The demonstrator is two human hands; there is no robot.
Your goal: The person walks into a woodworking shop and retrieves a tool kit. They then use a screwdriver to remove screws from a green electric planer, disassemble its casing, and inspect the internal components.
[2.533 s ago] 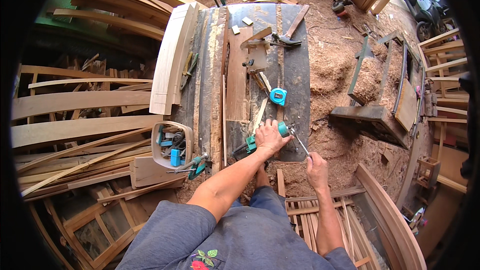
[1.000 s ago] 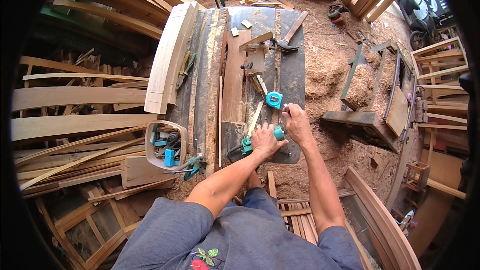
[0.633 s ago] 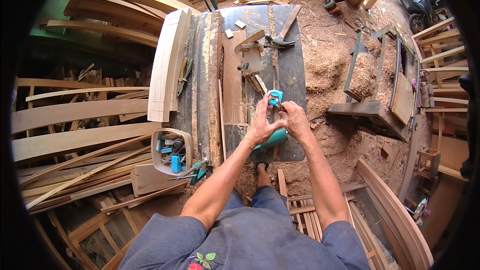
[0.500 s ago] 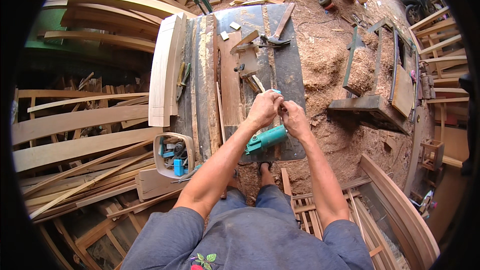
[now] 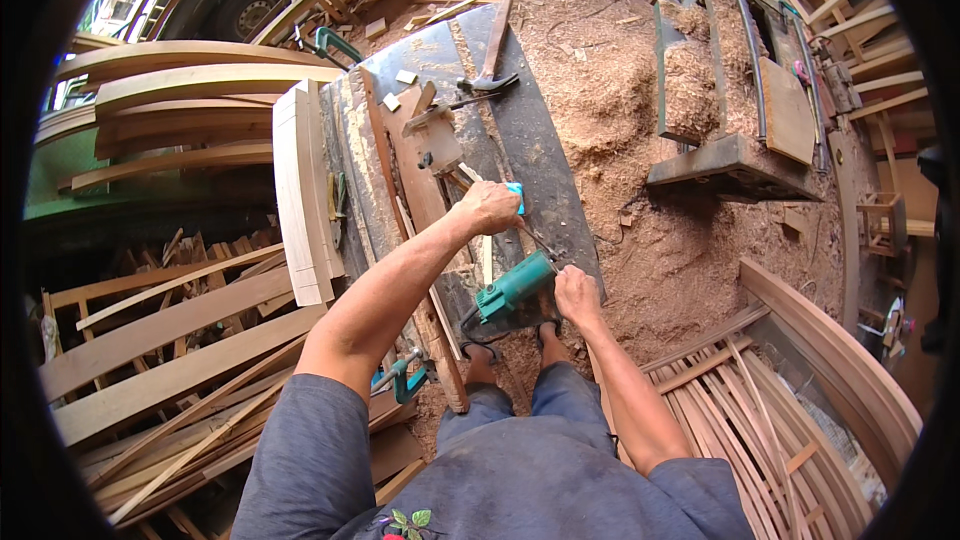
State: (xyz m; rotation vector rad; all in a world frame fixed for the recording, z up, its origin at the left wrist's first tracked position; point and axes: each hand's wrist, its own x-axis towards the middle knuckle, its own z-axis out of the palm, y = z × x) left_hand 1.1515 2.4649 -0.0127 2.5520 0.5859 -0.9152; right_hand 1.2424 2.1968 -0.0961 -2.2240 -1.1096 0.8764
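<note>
Over the dark workbench point(image 5: 535, 140), my left hand point(image 5: 488, 208) is closed around a small bright-blue object point(image 5: 516, 198), whose kind I cannot make out. My right hand point(image 5: 577, 292) is closed at the bench's near right edge, its fingertips beside the front end of a green power tool point(image 5: 513, 285). What that hand grips is hidden. A thin dark rod point(image 5: 538, 241) shows between the two hands, just beyond the tool's front end. The tool lies on its side on the bench.
A hammer point(image 5: 488, 80) and a wooden jig point(image 5: 432, 140) lie farther up the bench. Pale boards point(image 5: 300, 190) line its left edge, with a green clamp point(image 5: 405, 378) nearer me. Wood shavings point(image 5: 600, 110) heap on the right beside a machine stand point(image 5: 735, 170).
My hands, together before, are now apart. The right has come down toward me beside the green tool; the left stays farther up with the blue object. The view has shifted.
</note>
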